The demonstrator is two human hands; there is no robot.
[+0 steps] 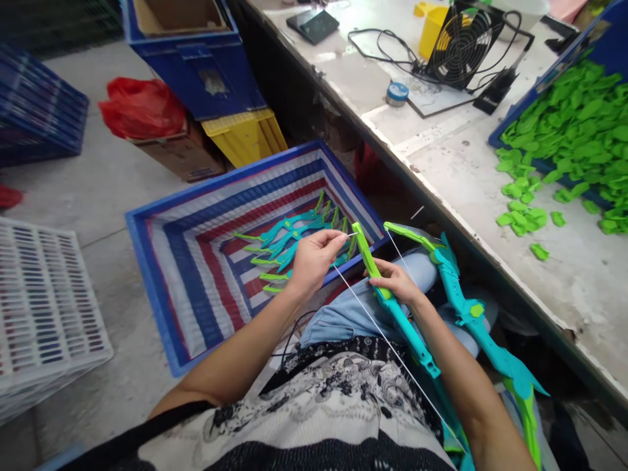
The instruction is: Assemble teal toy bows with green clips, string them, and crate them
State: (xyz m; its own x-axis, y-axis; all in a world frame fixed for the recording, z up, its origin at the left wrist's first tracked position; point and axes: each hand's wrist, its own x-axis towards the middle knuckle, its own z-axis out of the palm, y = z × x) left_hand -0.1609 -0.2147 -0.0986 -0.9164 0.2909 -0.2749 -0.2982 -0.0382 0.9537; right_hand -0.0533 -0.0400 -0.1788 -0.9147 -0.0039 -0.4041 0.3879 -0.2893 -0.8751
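My left hand (pixel 314 258) is pinched on the end of a thin white string (pixel 387 340), close to the green tip of a toy bow (pixel 387 297). My right hand (pixel 400 281) is wrapped round that teal-and-green bow near its green limb, over my lap. The string runs down along the bow toward my body. A second teal and green bow (pixel 466 307) lies across my knees to the right, with its own white string.
A blue crate (pixel 147 261) lined with striped sheeting holds several finished bows (pixel 289 242) on the floor ahead. To the right runs a worn white bench (pixel 466 170) with a heap of green plastic parts (pixel 579 124), a black fan (pixel 461 42) and cables. Crates and a red bag (pixel 140 108) stand beyond.
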